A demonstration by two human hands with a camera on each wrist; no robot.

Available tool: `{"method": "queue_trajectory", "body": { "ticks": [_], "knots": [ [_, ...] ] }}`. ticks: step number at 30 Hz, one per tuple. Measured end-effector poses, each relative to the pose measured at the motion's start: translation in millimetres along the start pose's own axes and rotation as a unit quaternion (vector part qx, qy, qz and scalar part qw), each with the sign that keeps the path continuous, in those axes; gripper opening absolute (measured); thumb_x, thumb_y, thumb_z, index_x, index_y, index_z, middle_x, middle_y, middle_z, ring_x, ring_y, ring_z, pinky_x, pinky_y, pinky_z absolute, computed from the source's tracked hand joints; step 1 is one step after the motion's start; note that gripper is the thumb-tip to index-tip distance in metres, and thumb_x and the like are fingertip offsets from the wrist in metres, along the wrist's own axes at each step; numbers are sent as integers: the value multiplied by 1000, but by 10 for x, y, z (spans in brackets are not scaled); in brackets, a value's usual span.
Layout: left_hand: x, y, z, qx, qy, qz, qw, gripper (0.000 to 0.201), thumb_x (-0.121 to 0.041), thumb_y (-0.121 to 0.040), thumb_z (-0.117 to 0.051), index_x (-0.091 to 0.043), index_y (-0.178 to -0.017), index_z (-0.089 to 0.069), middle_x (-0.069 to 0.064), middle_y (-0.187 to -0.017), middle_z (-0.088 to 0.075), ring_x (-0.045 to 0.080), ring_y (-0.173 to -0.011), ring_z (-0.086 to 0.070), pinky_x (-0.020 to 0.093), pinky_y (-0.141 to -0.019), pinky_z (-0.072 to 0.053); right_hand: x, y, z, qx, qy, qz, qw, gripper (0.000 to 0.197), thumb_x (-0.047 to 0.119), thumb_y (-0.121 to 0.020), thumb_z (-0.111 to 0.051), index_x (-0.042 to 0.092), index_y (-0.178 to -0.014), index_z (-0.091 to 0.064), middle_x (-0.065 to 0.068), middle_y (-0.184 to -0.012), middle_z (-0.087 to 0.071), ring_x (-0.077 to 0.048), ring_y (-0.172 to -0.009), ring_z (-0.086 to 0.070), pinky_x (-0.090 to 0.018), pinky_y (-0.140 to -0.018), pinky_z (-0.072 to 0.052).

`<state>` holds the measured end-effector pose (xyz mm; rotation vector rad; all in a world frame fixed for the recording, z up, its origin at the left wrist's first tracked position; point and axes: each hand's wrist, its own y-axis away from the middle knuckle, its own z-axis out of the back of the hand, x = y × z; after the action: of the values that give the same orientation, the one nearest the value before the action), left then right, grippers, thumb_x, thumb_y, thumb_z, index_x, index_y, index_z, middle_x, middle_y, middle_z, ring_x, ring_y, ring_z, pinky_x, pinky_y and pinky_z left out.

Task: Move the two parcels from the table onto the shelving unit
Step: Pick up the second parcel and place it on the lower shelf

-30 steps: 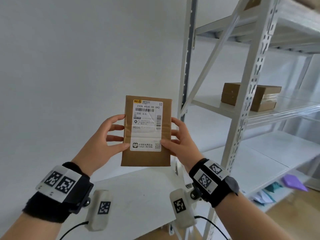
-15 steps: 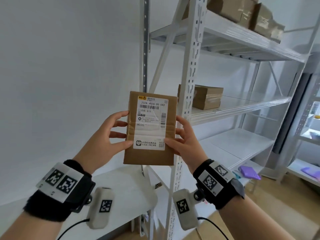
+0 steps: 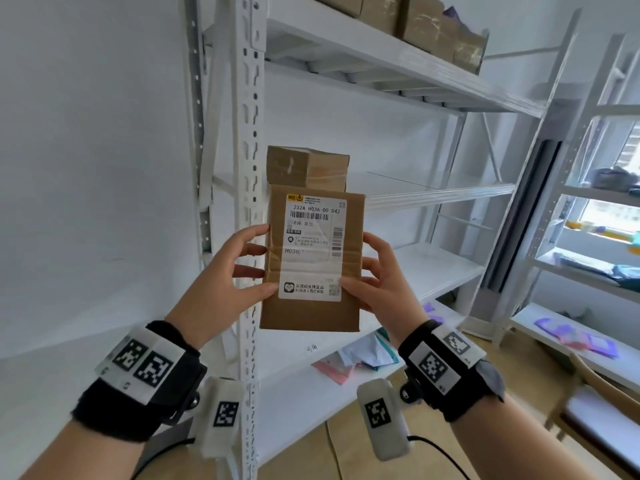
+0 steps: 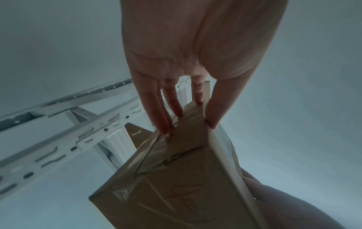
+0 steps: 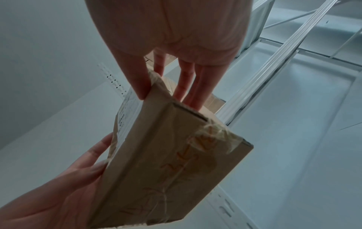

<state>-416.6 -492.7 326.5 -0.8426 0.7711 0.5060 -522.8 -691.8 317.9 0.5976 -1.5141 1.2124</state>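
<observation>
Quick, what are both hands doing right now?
Left hand: grips the flat brown cardboard parcel by its left edge.
Right hand: grips its right edge.

The held parcel [image 3: 311, 261] now fronts the shelving unit [image 3: 398, 199] instead of the wall

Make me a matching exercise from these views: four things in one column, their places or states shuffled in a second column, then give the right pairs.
Things
1. labelled parcel
2. plain parcel
3. taped boxes
4. coloured papers

Places
A. on the low shelf
B. on the top shelf
C. on the middle shelf, behind the upright post
D. held upright between left hand and right hand

Pairs: 1-D, 2-C, 3-B, 4-A
</observation>
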Motion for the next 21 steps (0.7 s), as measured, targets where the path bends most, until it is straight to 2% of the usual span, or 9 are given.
{"method": "queue_trajectory", "body": {
  "ticks": [2,4,9,16,21],
  "knots": [
    [-60,-22,-229,7,1,8,1000,69,-15,-79,-68,-42,-131,-32,-15,-116,-50,9,-100,-58,26,-83,-48,-42,49,217,-8,8,-10,1000,58,0,-84,-61,38,-122,-39,-4,-107,-60,-10,-81,-71,-28,-69,-60],
    [-93,-65,-425,15,-7,15,1000,69,-15,-80,-68,-41,-132,-31,-13,-116,-48,7,-99,-56,22,-80,-47,-100,72,396,-15,13,-22,1000,57,0,-84,-61,39,-119,-39,-3,-107,-60,-11,-82,-71,-29,-68,-60],
    [-22,-259,-782,27,-14,21,999,67,-16,-80,-69,-45,-125,-30,-11,-119,-49,4,-97,-57,13,-70,-43,-282,8,715,-29,3,-34,999,56,-2,-83,-62,38,-116,-40,-3,-105,-60,-13,-82,-71,-35,-72,-60],
    [417,-632,-1208,27,1,36,999,67,-16,-78,-71,-51,-118,-30,-15,-117,-50,0,-95,-59,12,-67,-45,-714,-338,1017,-34,26,-71,997,60,-2,-83,-62,37,-121,-38,-4,-110,-58,-19,-90,-68,-41,-77,-60],
    [791,-1005,-1484,15,32,49,998,68,-14,-78,-70,-51,-118,-30,-15,-117,-49,1,-96,-59,13,-68,-46,-1006,-782,1204,-17,49,-88,995,58,-2,-83,-61,44,-112,-40,-3,-109,-59,-18,-88,-69,-39,-76,-60]
  ]
}}
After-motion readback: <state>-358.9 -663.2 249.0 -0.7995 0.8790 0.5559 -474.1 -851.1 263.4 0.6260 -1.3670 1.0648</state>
